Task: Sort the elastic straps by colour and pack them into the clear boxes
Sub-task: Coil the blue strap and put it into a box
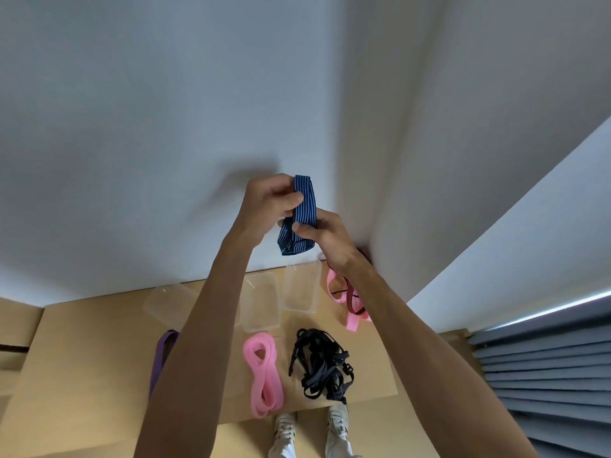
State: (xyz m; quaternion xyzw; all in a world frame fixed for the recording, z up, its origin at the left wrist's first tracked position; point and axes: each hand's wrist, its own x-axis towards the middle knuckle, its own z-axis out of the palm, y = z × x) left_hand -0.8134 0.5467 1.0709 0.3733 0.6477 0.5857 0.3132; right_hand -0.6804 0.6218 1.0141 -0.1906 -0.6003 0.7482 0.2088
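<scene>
I hold a blue striped elastic strap (302, 206) up in the air in front of the wall, folded over itself. My left hand (267, 206) pinches its upper part and my right hand (330, 239) grips its lower part. Below, on the tan table (82, 375), lie a coiled pink strap (263, 375), a tangled pile of black straps (322, 365), a pink strap with dark stripes (347, 295) at the right and a purple strap (162, 355) partly hidden by my left arm. Three clear boxes (301, 285) (261, 302) (168, 302) stand along the table's far edge, with nothing seen in them.
A pale wall rises just behind the table, with a corner at the right. Grey-blue pleated curtains (545, 375) hang at the lower right. My feet in white shoes (310, 428) show below the table's near edge.
</scene>
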